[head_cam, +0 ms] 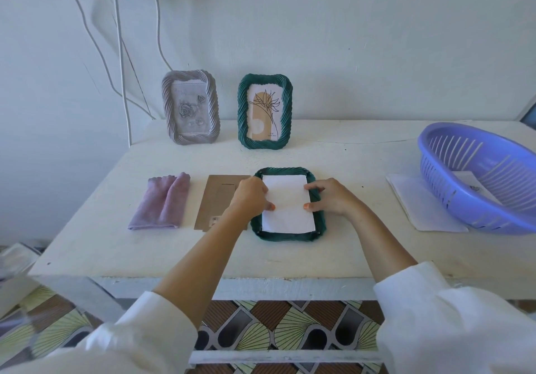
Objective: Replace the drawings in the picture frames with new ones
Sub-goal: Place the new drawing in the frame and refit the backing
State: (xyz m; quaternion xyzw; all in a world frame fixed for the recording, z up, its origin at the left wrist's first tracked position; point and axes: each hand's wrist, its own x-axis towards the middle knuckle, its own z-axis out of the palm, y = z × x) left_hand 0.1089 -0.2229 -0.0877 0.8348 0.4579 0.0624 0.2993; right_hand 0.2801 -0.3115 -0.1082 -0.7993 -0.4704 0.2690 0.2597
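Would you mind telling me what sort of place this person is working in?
Probably a room in a home rather than a workshop: a worn white painted table pushed against a plain wall, charger cables hanging from a wall socket, and a patterned vinyl floor beneath.

Sheet [288,204] in flat frame [290,236]; backing board [216,199] left; basket [481,176] right.

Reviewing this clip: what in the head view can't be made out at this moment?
- Printed face of the white sheet in the face-down green frame: turned away, only its blank back shows.
- Brown backing board: right edge hidden by the left hand.
- Paper inside the purple basket: too small, partly behind slats.
- Basket's right side: cut off by the image edge.
- Right hand fingertips: grip unclear.
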